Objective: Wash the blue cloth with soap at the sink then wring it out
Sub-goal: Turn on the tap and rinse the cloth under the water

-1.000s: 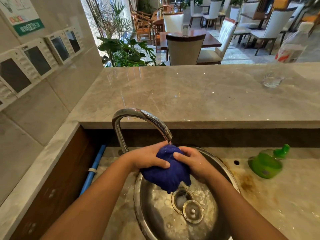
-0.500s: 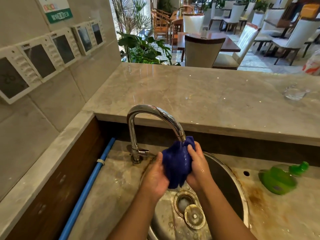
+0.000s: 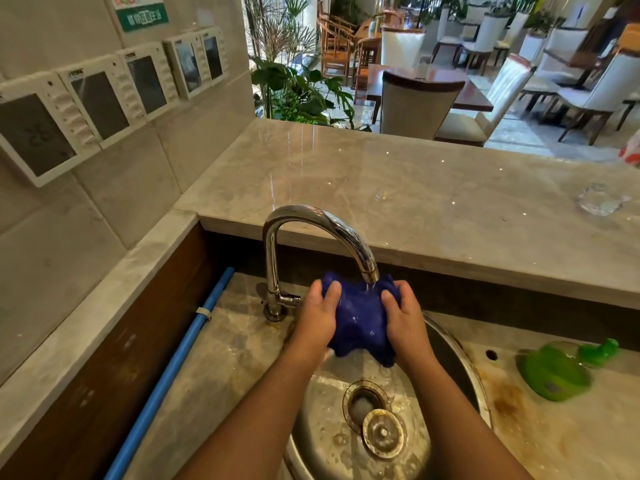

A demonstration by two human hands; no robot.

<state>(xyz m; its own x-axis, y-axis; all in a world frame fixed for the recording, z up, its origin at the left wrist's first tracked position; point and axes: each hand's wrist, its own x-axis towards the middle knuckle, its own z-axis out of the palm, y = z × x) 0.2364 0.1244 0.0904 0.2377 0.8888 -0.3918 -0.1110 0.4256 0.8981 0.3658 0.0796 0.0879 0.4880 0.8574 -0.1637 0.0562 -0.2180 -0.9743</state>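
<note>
The wet blue cloth (image 3: 360, 323) is bunched between both hands, right under the spout of the chrome faucet (image 3: 313, 220), where a thin stream of water runs onto it. My left hand (image 3: 318, 317) grips its left side and my right hand (image 3: 407, 320) grips its right side, thumbs on top. The cloth hangs over the round steel sink (image 3: 453, 351), whose drain (image 3: 363, 403) has a loose strainer plug (image 3: 382, 433) beside it. A green soap bottle (image 3: 554, 370) lies on its side on the wet counter to the right.
A raised marble ledge (image 3: 415, 202) runs behind the sink, with a clear glass (image 3: 601, 200) at its right. A blue pipe (image 3: 183, 355) runs along the left wall panel. Wall control panels (image 3: 97, 102) hang on the tiled wall at left. Chairs and tables stand beyond.
The cloth was lifted from low over the basin up to the spout. My hands have moved apart, spreading the cloth wider under the running water. The view tilted and shifted.
</note>
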